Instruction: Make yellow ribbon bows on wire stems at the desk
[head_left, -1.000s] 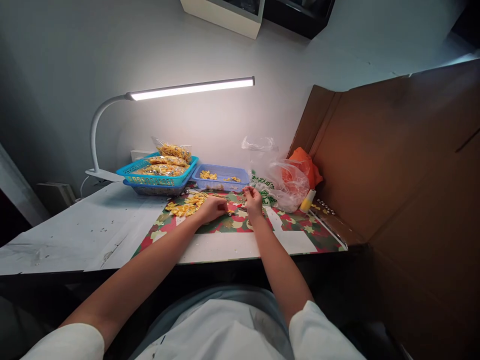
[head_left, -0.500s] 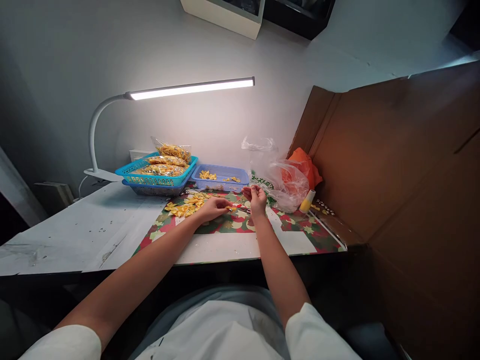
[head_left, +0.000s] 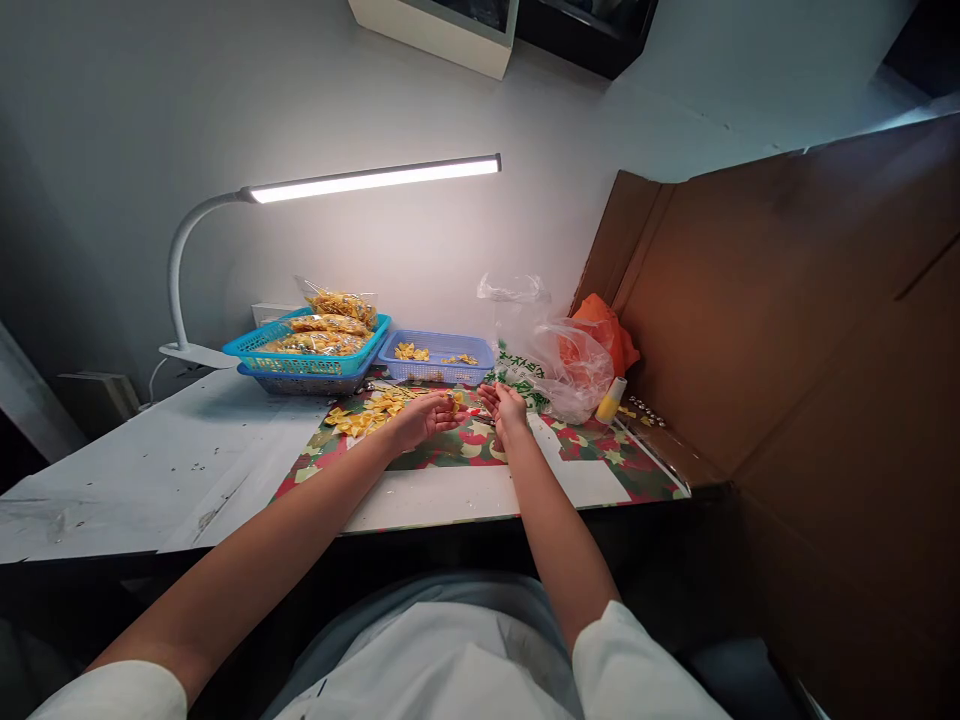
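Observation:
My left hand (head_left: pixel 424 421) is over the table with its palm turned inward. Between its thumb and forefinger sits a small yellow ribbon bow (head_left: pixel 457 400). Close on the right, my right hand (head_left: pixel 505 408) has its fingers curled together; anything in them is too small to make out. Left of my left hand lies a loose pile of yellow bows (head_left: pixel 365 413) on the patterned red and green sheet (head_left: pixel 420 459). A thin dark tool (head_left: pixel 485 419) lies between the hands, partly hidden.
Bagged yellow pieces (head_left: pixel 319 343) fill a turquoise basket (head_left: pixel 251 357) at the back left. A lilac basket (head_left: pixel 442 372) holds more. At the right are plastic bags (head_left: pixel 574 385), a yellow-and-white bottle (head_left: pixel 611 400) and a tall cardboard panel (head_left: pixel 787 300). A lamp (head_left: pixel 375 181) hangs overhead.
My left hand has turned from palm down to palm inward and raised the yellow bow from the sheet. My right hand has lowered slightly. The camera view has shifted a little.

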